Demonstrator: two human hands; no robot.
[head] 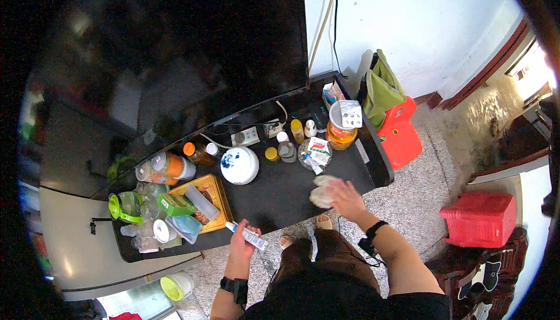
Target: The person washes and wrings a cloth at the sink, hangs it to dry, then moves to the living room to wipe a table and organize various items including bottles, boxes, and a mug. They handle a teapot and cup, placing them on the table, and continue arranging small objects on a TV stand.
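Observation:
My left hand [243, 240] is closed around a white and blue tube [253, 237] that bears writing, just off the front edge of the black cabinet top [267, 197]. At the front right of that top, my right hand [345, 197] is on a pale cloth [321, 192], its fingers over the cloth's right side. Behind the cloth stands a round clear dish [302, 156] holding a small box [320, 146] and a blue-capped tube [313, 163]. To the left of these is a round white container [239, 165] with a blue pattern.
A yellow tray [225, 202] with packets, clear jugs and cups crowd the left end. Along the back are a power strip [245, 136], bottles and an orange-based jar [341, 137], before a large dark television [197, 48]. A red plastic chair [400, 138] stands right of the cabinet.

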